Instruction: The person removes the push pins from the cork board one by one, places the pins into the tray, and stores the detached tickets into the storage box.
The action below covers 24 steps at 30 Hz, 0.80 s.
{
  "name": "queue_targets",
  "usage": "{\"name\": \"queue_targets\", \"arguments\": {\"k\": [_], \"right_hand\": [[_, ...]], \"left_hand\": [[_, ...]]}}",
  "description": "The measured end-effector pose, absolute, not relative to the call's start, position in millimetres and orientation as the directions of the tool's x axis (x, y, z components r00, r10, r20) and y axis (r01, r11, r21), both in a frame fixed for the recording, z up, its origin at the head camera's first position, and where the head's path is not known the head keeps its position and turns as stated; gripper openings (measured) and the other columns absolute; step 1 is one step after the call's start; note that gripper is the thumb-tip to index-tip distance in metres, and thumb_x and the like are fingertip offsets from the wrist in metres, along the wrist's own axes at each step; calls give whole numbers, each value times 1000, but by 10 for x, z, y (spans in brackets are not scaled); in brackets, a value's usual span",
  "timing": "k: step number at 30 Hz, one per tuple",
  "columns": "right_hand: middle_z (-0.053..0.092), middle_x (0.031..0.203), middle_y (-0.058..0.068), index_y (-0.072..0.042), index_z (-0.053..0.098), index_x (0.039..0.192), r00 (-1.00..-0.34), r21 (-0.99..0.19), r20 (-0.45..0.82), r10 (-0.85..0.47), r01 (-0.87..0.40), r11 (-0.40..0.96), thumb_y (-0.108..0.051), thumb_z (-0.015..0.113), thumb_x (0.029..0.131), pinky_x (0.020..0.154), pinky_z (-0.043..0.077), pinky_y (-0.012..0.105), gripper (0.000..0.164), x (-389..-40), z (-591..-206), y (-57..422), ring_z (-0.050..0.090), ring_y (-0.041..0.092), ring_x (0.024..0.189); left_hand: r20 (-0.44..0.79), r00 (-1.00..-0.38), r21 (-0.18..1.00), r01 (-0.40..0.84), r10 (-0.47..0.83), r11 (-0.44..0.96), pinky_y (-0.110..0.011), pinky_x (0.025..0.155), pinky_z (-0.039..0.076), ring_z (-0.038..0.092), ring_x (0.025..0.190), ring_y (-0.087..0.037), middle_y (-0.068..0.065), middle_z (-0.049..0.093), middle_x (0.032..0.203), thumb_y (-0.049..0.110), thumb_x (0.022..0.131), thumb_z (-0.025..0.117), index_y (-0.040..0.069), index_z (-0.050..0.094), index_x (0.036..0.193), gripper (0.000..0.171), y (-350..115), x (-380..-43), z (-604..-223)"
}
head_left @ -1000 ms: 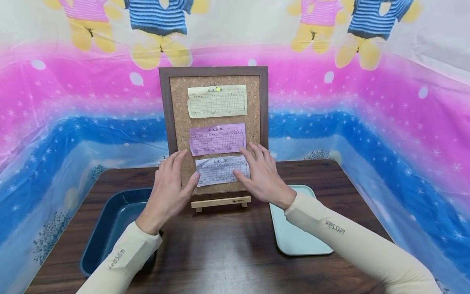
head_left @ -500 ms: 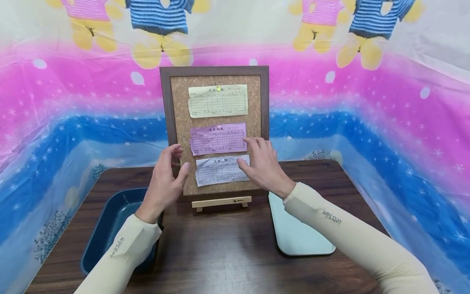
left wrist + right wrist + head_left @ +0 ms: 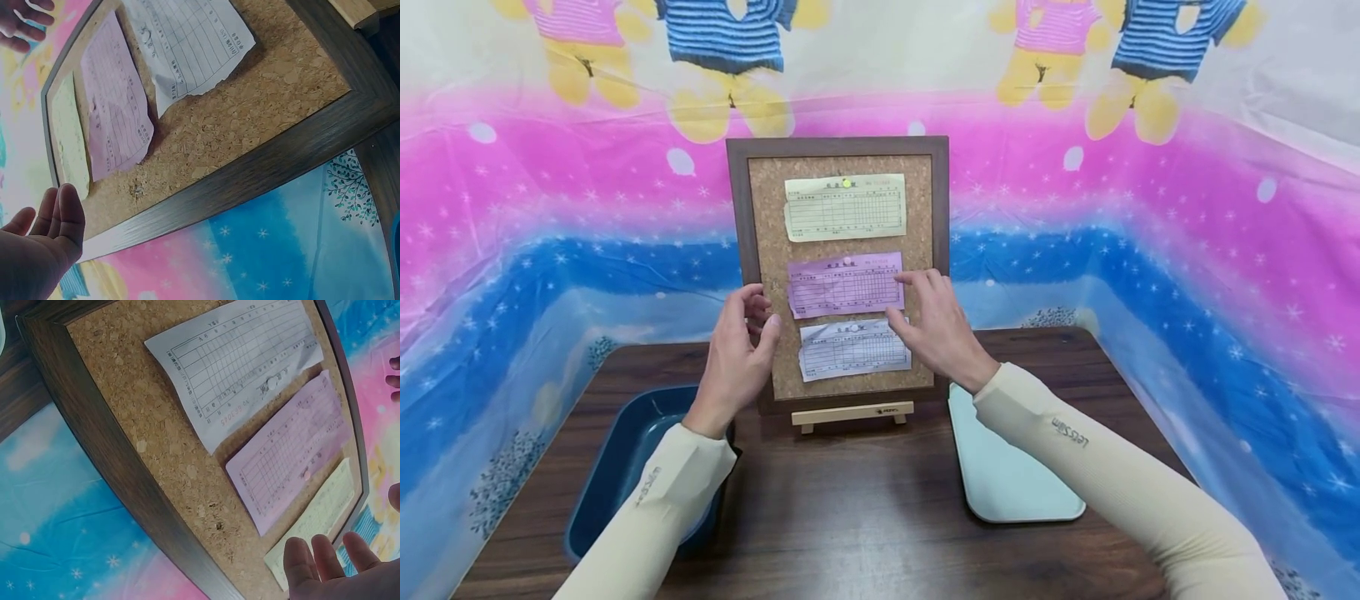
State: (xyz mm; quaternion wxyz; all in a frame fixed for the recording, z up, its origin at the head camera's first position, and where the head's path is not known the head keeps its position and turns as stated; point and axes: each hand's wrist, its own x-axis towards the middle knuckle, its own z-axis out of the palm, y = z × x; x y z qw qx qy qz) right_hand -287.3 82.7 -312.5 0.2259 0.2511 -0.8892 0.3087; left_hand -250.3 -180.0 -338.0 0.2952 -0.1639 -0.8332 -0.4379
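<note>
A cork board (image 3: 766,250) in a dark wooden frame leans upright on a small wooden easel (image 3: 852,412). Three printed receipt slips are pinned to it: yellow (image 3: 846,208) on top, purple (image 3: 844,287) in the middle, white (image 3: 853,354) at the bottom. My left hand (image 3: 735,358) hovers at the board's left edge, fingers loosely bent, holding nothing. On the other side, my right hand (image 3: 942,325) is in front of the right edge, overlapping the purple and white slips in the head view. Both wrist views show the fingertips apart from the cork.
A dark blue tray (image 3: 597,467) lies on the table at the left, partly behind the left forearm. At the right lies a pale green tray (image 3: 1018,475). The brown wooden table (image 3: 850,517) is backed by a patterned cloth (image 3: 1037,192).
My left hand has moved up and leftward, its fingers bending more. My right hand has risen a little. The board and slips have stayed in place.
</note>
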Motion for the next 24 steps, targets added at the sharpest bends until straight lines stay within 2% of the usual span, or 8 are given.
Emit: {"name": "queue_targets", "arguments": {"k": [11,16,24], "right_hand": [[50,119,12,-1,52,126,-786,-444,551,-281,-561,698,-21,61,91,93,37,36,41,-2990,-3056,813,43,25,111],[51,120,13,-2,52,126,-789,-455,554,-266,-555,696,-20,61,90,92,37,36,41,-3040,-3025,804,43,25,111],[52,119,9,-4,54,125,-775,-437,574,-263,-562,703,-21,61,90,92,37,36,39,-3077,-2958,768,44,23,111]], "left_hand": [[602,-799,659,494,-2,567,-46,82,42,48,95,-26,-18,48,115,21,98,48,-2,36,134,44,-1845,-2647,-3366],[610,-793,656,498,-9,567,-45,81,42,49,94,-26,-19,49,113,20,98,47,-4,37,133,44,-1861,-2710,-3340],[602,-799,633,475,-3,612,-40,79,43,50,91,-25,-16,50,110,20,97,48,-4,41,130,42,-1841,-2763,-3358]]}}
